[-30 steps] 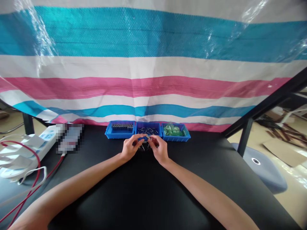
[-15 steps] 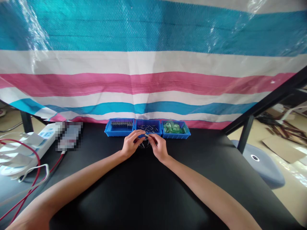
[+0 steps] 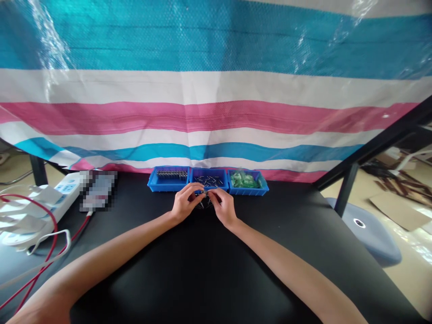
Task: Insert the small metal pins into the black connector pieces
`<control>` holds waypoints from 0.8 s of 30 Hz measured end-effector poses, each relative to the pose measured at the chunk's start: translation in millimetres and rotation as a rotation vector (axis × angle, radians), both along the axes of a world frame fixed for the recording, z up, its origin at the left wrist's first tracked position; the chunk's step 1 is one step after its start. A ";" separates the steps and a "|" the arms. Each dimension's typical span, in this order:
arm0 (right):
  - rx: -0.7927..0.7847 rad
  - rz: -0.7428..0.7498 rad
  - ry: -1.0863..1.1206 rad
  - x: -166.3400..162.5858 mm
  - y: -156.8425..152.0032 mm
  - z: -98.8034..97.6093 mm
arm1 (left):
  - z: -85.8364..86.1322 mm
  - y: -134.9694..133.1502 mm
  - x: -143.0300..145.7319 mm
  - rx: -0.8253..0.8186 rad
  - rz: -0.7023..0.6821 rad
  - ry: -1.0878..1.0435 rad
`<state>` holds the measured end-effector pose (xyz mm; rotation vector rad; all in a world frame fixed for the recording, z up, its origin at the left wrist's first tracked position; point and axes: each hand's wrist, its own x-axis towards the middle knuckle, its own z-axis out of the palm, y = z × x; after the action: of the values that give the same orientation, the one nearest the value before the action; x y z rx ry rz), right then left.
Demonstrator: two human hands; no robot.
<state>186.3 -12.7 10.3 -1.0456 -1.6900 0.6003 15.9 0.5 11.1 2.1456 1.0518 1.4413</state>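
Note:
My left hand (image 3: 185, 203) and my right hand (image 3: 222, 207) meet fingertip to fingertip on the black table (image 3: 209, 270), just in front of the middle blue tray (image 3: 209, 180). Both hands are pinched on a small metal part (image 3: 204, 193) held between them. Several small thin metal pieces (image 3: 205, 204) lie on the table under the fingers. The middle tray holds loose metal pins. The left blue tray (image 3: 168, 178) holds a row of dark cylindrical parts. The right blue tray (image 3: 248, 182) holds green pieces.
A white power strip (image 3: 64, 192) with red cables (image 3: 50, 234) lies at the table's left edge, beside a blurred-out object (image 3: 97, 191). A striped tarp (image 3: 216, 90) hangs right behind the trays. A grey stool (image 3: 367, 234) stands off the right edge, by a black frame (image 3: 371, 148).
The hands stay together in front of the middle tray; only the fingertips shift slightly around the small part. The view has tilted up a little.

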 end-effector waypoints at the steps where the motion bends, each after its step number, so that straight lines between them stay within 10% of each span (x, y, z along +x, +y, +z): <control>1: -0.003 -0.004 0.002 0.0 -0.2 0.0 | 0.1 -0.5 0.1 -0.006 0.008 -0.002; 24: 0.043 0.032 0.003 1.5 -5.2 -2.1 | -5.6 1.4 -3.0 -0.037 0.002 -0.006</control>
<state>187.8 -17.9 8.3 -0.9882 -1.7128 0.5827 12.9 2.0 5.6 2.1142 1.0699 1.4170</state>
